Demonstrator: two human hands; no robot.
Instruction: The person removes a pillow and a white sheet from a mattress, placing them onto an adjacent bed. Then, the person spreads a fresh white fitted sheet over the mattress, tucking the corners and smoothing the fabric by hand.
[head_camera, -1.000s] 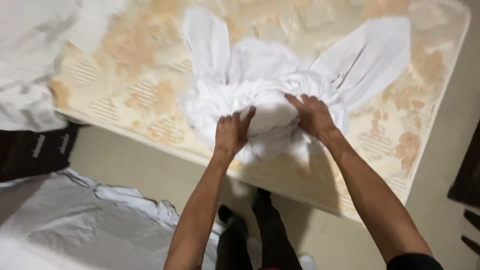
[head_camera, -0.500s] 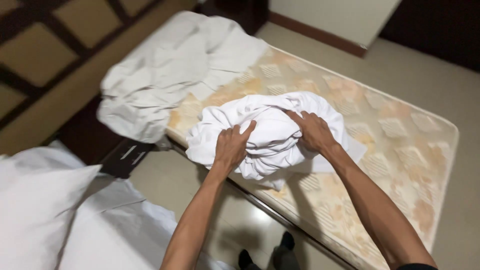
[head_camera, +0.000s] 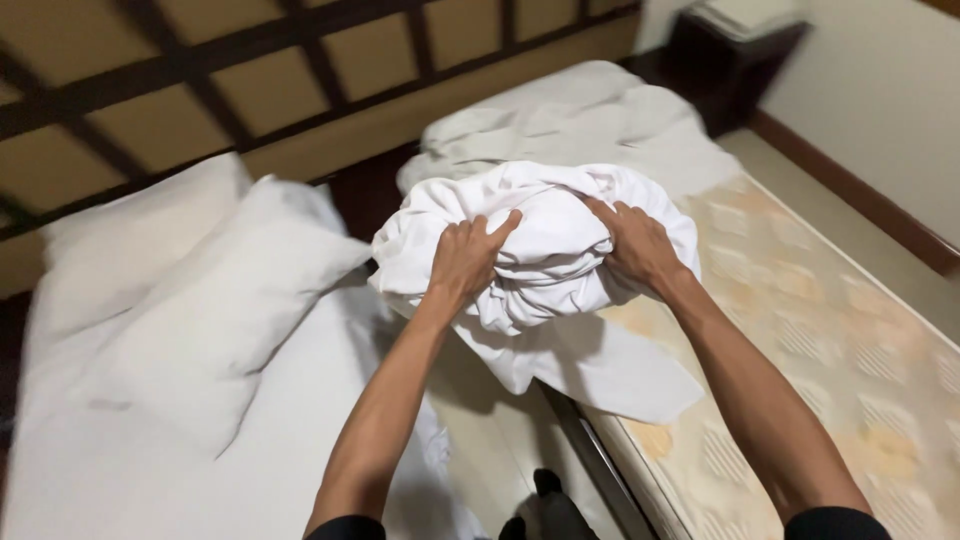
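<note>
Fingers (head_camera: 497, 226) of left hand (head_camera: 463, 262) and right hand (head_camera: 640, 247) curled tight into white sheet bundle (head_camera: 545, 240), both gripping. Bundle now lifted clear of the bare patterned mattress (head_camera: 830, 330), held over the gap between beds; earlier it rested on the mattress. View swung left: pillow (head_camera: 190, 300) and wooden headboard (head_camera: 200, 70) now visible.

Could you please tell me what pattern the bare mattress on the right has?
The mattress is cream with an orange-tan floral and striped-square pattern, seen best in the head view.
</note>
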